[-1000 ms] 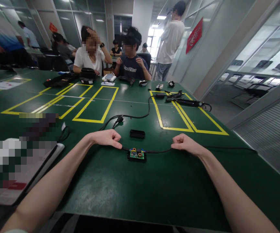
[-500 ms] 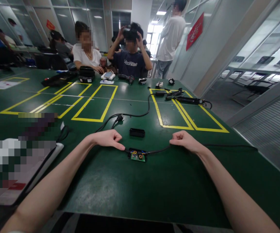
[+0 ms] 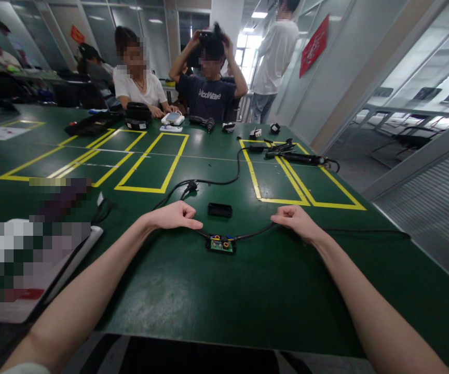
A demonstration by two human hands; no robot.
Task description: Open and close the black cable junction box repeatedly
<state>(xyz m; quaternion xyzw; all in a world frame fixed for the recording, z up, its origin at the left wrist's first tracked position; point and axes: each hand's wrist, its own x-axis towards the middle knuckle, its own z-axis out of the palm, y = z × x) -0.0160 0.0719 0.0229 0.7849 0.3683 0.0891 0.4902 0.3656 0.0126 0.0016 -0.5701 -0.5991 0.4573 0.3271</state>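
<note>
A small green circuit board (image 3: 221, 244) with a copper-coloured coil shows in an open black housing, in front of me on the green table. Black cable leaves it on both sides, with yellow and blue wires visible at the board's back edge. My left hand (image 3: 177, 215) is closed on the cable left of the board, thumb pointing toward it. On the other side, my right hand (image 3: 289, 216) pinches the right-hand cable (image 3: 256, 233), which sags between hand and board. Just behind the board lies a separate black housing half (image 3: 219, 210), untouched, its hollow side up.
A plug (image 3: 191, 186) on a black cord lies behind my left hand. Yellow tape rectangles (image 3: 165, 179) mark the green table (image 3: 193, 301). A black soldering-iron-like tool (image 3: 304, 158) rests at the back right, and a power drill (image 3: 204, 123) farther back. Two people sit opposite.
The board now lies in the black housing, where before it was tilted partly out toward me. Both hands still hold the cables, slightly higher in view. The person opposite has raised their headgear.
</note>
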